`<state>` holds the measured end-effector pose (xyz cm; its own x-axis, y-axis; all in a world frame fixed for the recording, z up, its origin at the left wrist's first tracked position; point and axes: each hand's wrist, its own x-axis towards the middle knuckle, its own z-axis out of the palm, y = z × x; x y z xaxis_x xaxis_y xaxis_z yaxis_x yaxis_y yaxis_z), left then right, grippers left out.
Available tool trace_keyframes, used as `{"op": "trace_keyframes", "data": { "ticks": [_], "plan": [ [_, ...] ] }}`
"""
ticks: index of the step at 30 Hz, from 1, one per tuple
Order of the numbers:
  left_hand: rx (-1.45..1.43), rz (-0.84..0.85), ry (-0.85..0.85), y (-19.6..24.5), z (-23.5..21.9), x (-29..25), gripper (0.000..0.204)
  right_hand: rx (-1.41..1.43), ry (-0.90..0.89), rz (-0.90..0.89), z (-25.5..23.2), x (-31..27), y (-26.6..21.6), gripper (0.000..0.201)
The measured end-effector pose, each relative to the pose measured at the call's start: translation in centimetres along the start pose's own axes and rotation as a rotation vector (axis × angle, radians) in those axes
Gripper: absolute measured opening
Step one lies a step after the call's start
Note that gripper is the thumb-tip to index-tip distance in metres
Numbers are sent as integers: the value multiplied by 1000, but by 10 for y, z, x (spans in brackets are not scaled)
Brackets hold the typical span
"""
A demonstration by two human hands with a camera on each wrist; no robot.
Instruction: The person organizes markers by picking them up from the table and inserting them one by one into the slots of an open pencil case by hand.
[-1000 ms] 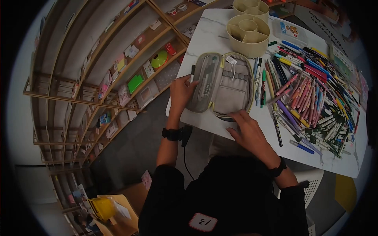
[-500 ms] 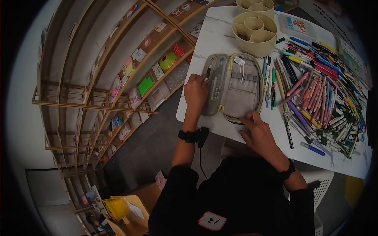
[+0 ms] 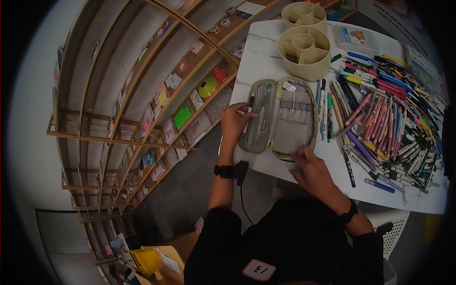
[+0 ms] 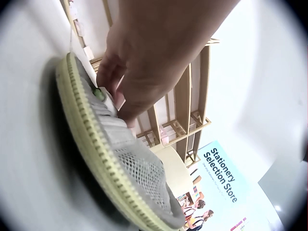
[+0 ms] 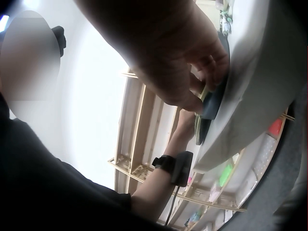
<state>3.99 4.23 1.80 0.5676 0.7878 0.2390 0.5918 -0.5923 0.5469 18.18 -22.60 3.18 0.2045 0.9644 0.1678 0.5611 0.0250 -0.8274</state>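
A grey pencil case (image 3: 293, 128) with a yellow-green zip lies unfolded on the table, a white tag on its right half. Pens (image 3: 262, 118) show in its left half's mesh pocket. At the left half's outer edge, my left hand (image 3: 232, 124) pinches a marker (image 3: 251, 102) with a dark cap and white barrel. The left wrist view shows the left fingers holding the marker (image 4: 109, 102) over the zipped rim (image 4: 96, 144). My right hand (image 3: 316, 175) holds the case's near edge; in the right wrist view its fingers (image 5: 214, 70) bend at the rim, over the dark outer side.
Right of the case, several pens (image 3: 324, 111) stand apart from a large heap of pens and markers (image 3: 380, 118). Two beige round organisers (image 3: 308, 69) and a clear plastic box (image 3: 356, 40) stand farther back. Wooden shelves (image 3: 142, 137) line the left.
The left hand has brought the marker from beside the case to over its left half, tilting it along the edge. The right hand stays at the near edge. The head view has shifted.
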Motion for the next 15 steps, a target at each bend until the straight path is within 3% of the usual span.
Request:
{"op": "trace_keyframes", "data": {
  "ticks": [2,6,11,15],
  "plan": [
    [-239,-112,-82,-10,1,1,40,10,2,1,0,0,0,37],
    [-260,-98,-116,-15,1,2,40,16,-18,25,-2,0,-1,37],
    [-136,-20,-163,-9,-1,0,56,17,-13,33,0,-1,1,38],
    [-176,-88,-211,-3,-7,1,61,11,-24,48,1,-2,3,40]
  ]
}}
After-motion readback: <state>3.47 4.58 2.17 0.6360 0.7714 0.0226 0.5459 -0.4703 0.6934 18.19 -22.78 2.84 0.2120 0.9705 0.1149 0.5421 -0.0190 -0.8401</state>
